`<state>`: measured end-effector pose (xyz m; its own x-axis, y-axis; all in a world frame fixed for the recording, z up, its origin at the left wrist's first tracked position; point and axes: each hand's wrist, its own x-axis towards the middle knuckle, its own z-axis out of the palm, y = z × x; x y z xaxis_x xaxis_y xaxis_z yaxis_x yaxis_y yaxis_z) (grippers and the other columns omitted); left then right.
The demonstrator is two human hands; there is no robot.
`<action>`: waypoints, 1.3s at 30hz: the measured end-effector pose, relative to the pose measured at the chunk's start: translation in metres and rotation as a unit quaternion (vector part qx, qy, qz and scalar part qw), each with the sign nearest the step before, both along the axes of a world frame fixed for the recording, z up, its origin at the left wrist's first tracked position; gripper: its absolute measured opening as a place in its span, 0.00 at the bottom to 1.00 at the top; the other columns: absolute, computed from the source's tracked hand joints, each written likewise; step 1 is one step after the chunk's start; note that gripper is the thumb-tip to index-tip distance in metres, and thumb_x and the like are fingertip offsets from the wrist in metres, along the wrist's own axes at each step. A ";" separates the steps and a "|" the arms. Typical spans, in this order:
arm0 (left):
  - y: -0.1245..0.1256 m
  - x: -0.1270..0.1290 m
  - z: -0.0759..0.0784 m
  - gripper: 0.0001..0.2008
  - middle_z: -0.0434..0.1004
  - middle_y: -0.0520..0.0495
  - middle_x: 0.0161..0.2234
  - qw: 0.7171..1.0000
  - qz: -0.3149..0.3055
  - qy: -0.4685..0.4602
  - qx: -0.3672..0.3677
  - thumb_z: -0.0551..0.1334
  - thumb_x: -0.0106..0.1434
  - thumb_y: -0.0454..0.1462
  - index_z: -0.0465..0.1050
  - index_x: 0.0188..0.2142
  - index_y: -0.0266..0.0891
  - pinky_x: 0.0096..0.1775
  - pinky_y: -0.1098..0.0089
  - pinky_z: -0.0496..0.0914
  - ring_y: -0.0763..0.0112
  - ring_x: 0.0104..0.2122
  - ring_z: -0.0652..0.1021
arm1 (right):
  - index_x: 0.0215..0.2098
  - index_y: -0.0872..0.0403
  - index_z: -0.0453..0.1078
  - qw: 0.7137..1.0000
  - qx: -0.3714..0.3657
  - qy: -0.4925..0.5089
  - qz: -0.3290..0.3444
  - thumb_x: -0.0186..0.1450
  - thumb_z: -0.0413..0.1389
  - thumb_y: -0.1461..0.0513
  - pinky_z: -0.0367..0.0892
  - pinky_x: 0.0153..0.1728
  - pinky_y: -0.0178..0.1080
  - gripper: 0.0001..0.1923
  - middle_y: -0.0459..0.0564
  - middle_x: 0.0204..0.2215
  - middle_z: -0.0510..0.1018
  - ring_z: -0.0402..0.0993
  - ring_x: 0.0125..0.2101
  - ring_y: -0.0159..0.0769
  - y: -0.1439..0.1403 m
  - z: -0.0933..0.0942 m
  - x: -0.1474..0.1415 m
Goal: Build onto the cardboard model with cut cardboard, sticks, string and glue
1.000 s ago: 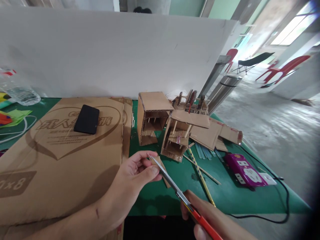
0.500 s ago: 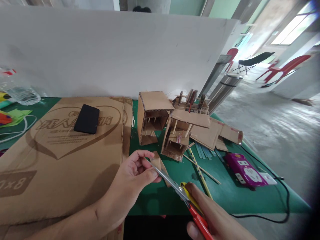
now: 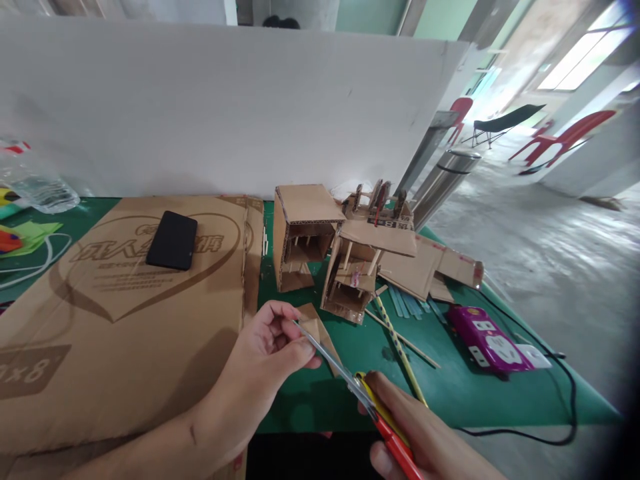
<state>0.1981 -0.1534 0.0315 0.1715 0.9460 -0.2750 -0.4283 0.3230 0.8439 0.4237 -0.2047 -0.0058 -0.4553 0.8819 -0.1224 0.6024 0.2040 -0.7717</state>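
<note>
My right hand (image 3: 415,427) grips a pair of scissors (image 3: 340,373) by the red and yellow handles. The blades point up and left, reaching the fingertips of my left hand (image 3: 280,350). Thumb and fingers of that hand are pinched together beside the blade tips; what lies between them is too small or hidden to name. Just behind the blades, a small cut piece of cardboard (image 3: 325,335) shows over the green table. Farther back stand two open-fronted cardboard boxes, a left one (image 3: 307,203) and a right one (image 3: 377,237), with small sticks inside.
A large cardboard sheet (image 3: 150,360) covers the table's left, a black phone (image 3: 173,240) on it. To the right are a yellow patterned stick (image 3: 400,350), clear strips (image 3: 405,302), and a purple power strip (image 3: 490,339) with a black cord. A white panel (image 3: 225,107) stands behind.
The scissors and my right hand have shifted slightly left, and the blades look closer together. My left hand keeps its pinch in nearly the same place. The view has turned a little.
</note>
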 end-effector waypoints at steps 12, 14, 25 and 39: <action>0.000 -0.001 0.003 0.17 0.69 0.60 0.25 1.000 -0.002 0.012 0.007 0.72 0.52 0.34 0.63 0.32 0.40 0.31 0.77 0.71 0.81 0.26 0.72 | 0.40 0.52 0.67 1.000 -0.007 -0.021 0.001 0.68 0.51 0.52 0.71 0.33 0.36 0.12 0.52 0.32 0.78 0.75 0.29 0.39 0.001 0.006 -0.003; 0.000 -0.002 0.003 0.17 0.69 0.59 0.25 1.000 -0.001 0.010 0.011 0.72 0.52 0.34 0.63 0.31 0.40 0.30 0.77 0.71 0.81 0.26 0.72 | 0.41 0.52 0.67 1.000 -0.008 -0.018 -0.001 0.68 0.50 0.50 0.71 0.32 0.36 0.14 0.52 0.32 0.78 0.74 0.29 0.39 0.002 0.007 -0.003; 0.001 -0.006 0.003 0.18 0.73 0.58 0.25 0.999 -0.014 -0.009 0.027 0.76 0.51 0.38 0.70 0.35 0.39 0.33 0.75 0.73 0.77 0.27 0.76 | 0.34 0.53 0.68 0.997 -0.078 0.011 -0.026 0.65 0.57 0.51 0.68 0.27 0.31 0.13 0.47 0.28 0.77 0.69 0.26 0.33 0.010 0.015 -0.004; 0.007 -0.014 -0.001 0.12 0.76 0.54 0.26 0.993 -0.115 0.001 0.009 0.76 0.51 0.40 0.81 0.35 0.40 0.31 0.77 0.72 0.78 0.26 0.76 | 0.32 0.52 0.69 0.997 -0.070 -0.025 -0.011 0.66 0.54 0.45 0.65 0.25 0.32 0.19 0.47 0.26 0.74 0.65 0.24 0.32 0.007 0.018 -0.004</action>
<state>0.1841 -0.1461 0.0309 0.3830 0.8868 -0.2586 -0.3427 0.3964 0.8517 0.4200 -0.1973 0.0122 -0.4265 0.8640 -0.2675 0.6443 0.0827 -0.7603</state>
